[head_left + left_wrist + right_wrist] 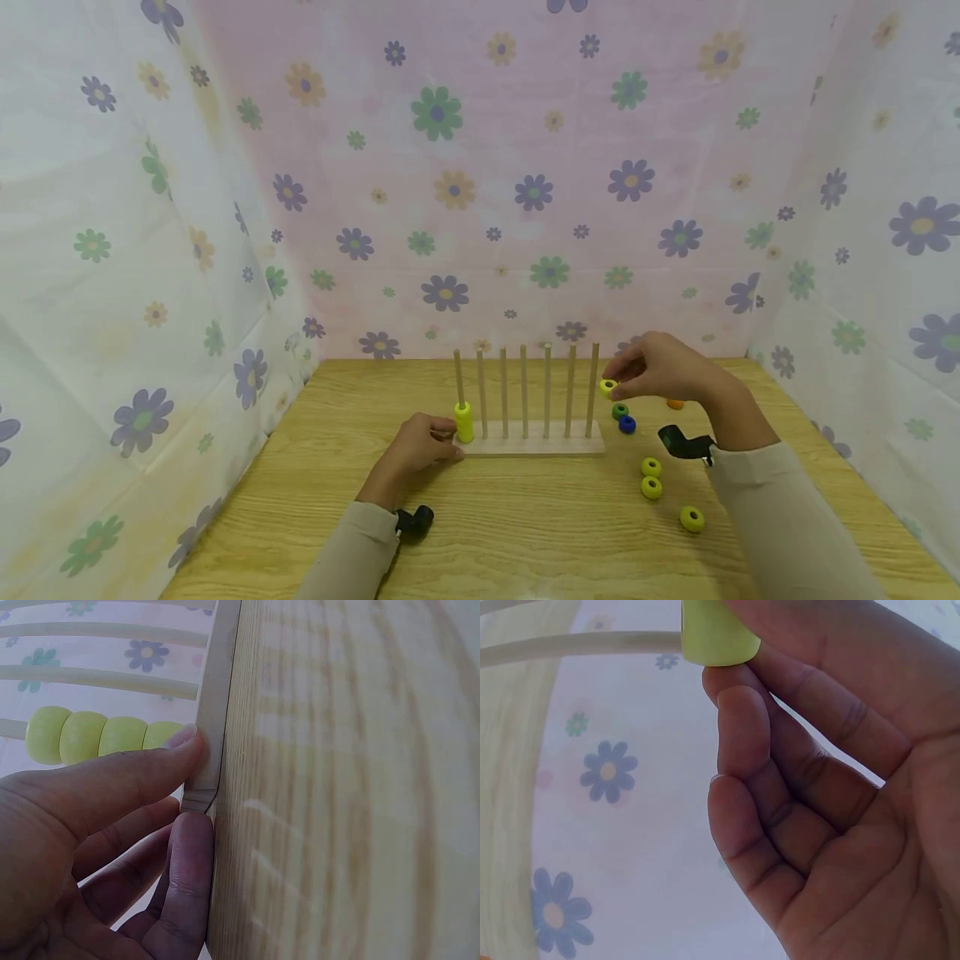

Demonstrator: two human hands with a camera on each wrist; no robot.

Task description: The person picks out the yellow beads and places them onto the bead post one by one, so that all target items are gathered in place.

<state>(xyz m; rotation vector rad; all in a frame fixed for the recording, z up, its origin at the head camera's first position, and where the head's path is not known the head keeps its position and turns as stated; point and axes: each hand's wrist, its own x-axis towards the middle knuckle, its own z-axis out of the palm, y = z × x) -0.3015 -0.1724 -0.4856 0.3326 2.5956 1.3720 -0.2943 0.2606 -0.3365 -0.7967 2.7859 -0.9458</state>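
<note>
A wooden rack (525, 448) with several upright pegs stands on the table; its leftmost peg carries a stack of several yellow beads (464, 422). My left hand (416, 443) holds the rack's left end, and in the left wrist view the thumb of this hand (90, 847) lies on the base beside the lowest bead (161, 735), fingers at the end. Just right of the rightmost peg, above the table, my right hand (667, 368) pinches a yellow bead (608, 387) between thumb and finger. The right wrist view shows that bead (716, 634) in the hand (832, 787).
On the table right of the rack lie a green bead (620, 412) and a blue bead (627, 425). Nearer are yellow beads (651, 487), one farther right (692, 519). An orange bead (676, 404) is partly hidden behind my right arm. Flowered cloth (495, 150) surrounds the table.
</note>
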